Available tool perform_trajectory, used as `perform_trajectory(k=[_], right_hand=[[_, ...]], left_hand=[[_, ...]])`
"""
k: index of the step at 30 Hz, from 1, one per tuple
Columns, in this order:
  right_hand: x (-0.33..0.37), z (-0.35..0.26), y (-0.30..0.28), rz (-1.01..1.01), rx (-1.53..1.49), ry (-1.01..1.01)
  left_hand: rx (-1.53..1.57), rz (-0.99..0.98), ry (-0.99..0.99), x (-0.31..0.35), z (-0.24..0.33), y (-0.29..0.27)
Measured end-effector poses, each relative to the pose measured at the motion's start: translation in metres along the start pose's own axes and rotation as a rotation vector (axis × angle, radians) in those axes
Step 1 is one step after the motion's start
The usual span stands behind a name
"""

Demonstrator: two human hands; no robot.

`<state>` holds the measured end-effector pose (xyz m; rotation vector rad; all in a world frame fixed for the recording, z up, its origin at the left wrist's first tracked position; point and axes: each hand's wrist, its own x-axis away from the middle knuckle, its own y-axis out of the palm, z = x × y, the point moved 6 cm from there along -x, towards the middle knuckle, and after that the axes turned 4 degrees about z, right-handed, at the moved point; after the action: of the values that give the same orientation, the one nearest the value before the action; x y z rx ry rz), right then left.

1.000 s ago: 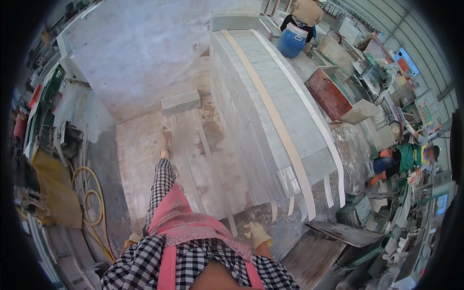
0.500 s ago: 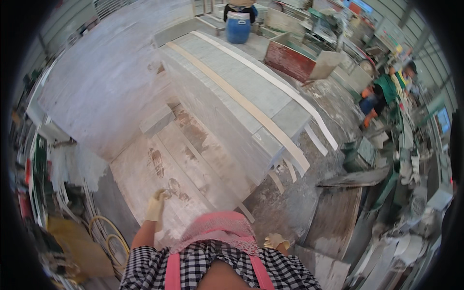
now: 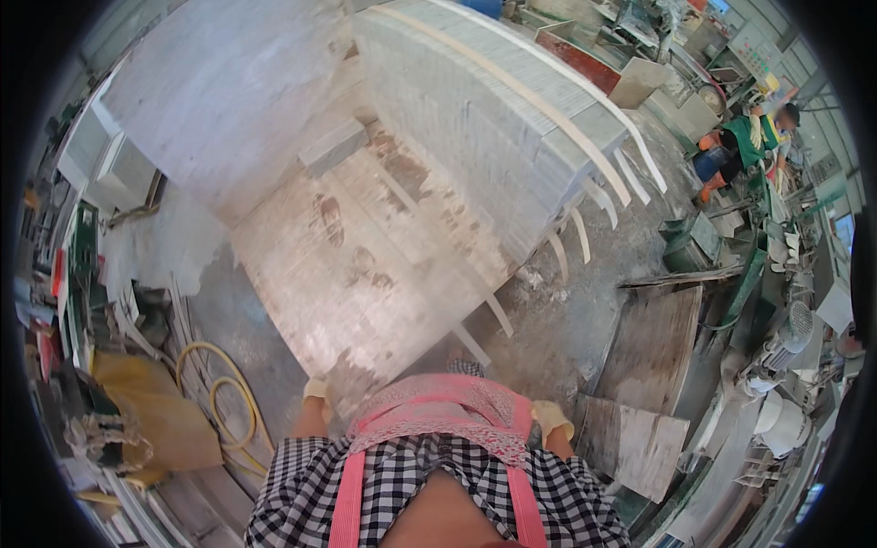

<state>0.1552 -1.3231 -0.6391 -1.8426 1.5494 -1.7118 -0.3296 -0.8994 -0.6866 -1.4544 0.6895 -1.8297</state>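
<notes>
Both my hands wear pale yellow gloves. My left hand (image 3: 315,390) hangs low beside the near corner of a stained wooden platform (image 3: 338,310); its fingers are too blurred to read, and no held thing shows. At my right side, my right hand (image 3: 552,420) is loosely open and apart from anything, with nothing seen in it. Ahead on the platform stands a long stack of grey slabs (image 3: 466,137), with white and cream straps (image 3: 521,96) over its top and their ends dangling. A small grey block (image 3: 332,146) sits at the platform's back.
A tall pale panel (image 3: 228,100) rises at the left. A yellow hose (image 3: 215,388) lies coiled on the floor at lower left. Weathered boards (image 3: 644,352) lie on the right. A person in green (image 3: 744,146) sits among machinery at far right.
My view has shifted, so the platform and slab stack sit higher and nearer. My left hand has come down from over the platform toward my side. My right hand stays by my side.
</notes>
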Motion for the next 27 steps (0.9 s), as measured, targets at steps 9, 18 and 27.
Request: perform_trajectory(k=[9, 18, 27], right_hand=[[0.164, -0.039, 0.167, 0.200, -0.208, 0.253], [0.238, -0.024, 0.098, 0.862, -1.433, 0.606], [0.384, -0.054, 0.267, 0.733, -1.133, 1.222]], left_hand=[[-0.533, 0.023, 0.534, 0.004, -0.102, 0.018], [0.499, -0.308, 0.658, 0.065, 0.262, 0.031], [-0.143, -0.188, 0.913, 0.209, 0.444, 0.116]])
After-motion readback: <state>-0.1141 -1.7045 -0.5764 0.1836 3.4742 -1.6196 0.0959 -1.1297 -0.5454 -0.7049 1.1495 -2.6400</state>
